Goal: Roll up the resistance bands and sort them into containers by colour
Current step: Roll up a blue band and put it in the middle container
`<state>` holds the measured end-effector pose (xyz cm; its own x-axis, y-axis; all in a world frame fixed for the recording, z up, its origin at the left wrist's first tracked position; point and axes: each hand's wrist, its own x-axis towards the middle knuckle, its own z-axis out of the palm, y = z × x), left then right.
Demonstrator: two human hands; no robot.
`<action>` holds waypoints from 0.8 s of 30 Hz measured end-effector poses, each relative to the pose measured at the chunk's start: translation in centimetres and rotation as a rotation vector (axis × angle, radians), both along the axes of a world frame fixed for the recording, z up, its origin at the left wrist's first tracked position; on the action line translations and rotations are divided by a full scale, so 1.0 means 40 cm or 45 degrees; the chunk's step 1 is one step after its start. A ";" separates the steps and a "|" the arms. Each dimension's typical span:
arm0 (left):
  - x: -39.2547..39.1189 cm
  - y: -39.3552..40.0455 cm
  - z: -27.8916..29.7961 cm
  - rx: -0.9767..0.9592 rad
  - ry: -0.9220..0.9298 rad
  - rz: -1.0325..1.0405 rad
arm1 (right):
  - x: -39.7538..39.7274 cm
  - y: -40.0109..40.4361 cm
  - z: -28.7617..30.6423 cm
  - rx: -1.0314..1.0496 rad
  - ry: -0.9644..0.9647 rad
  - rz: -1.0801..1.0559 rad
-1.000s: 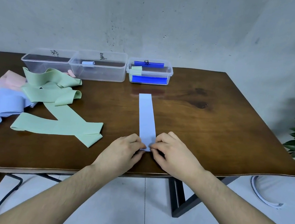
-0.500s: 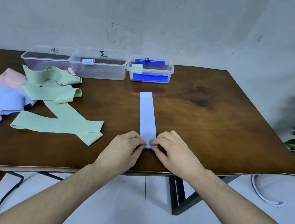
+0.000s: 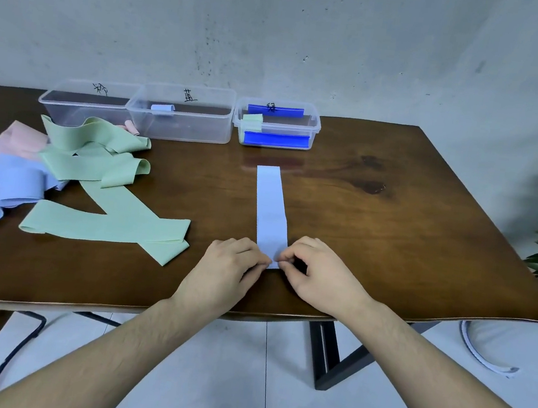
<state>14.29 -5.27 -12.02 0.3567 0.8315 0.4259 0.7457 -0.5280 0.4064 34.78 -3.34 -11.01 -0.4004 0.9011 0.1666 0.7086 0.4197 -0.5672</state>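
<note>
Band: long pale-blue flat elastic strip [image 3: 270, 210], stretched along brown wooden table [image 3: 389, 251], near end at front edge.
Left hand [image 3: 230, 266]: pinching near end.
Right hand [image 3: 316, 273]: pinching same end, close beside.

both forearms reach in from below, bare, angling toward each other. left hand [image 3: 230, 266] sits knuckles up, fingers curled, tips pinching at the middle. right hand [image 3: 316, 273] mirrors it, fingers [image 3: 288, 256] bent and tucked inward, thumb underneath. the two hands' fingertips nearly meet.
</note>
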 end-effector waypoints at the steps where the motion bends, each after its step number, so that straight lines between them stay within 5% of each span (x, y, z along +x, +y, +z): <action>1: -0.003 0.002 -0.001 0.006 0.024 -0.014 | -0.001 0.003 0.002 -0.017 0.005 -0.009; 24: -0.016 0.020 0.010 -0.189 -0.090 -0.041 | 0.009 0.001 -0.007 0.172 -0.097 0.070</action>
<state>13.65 -4.48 -11.63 0.3580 0.8756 0.3244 0.6961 -0.4818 0.5323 35.16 -3.31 -11.28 -0.4645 0.8489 0.2521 0.7211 0.5278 -0.4488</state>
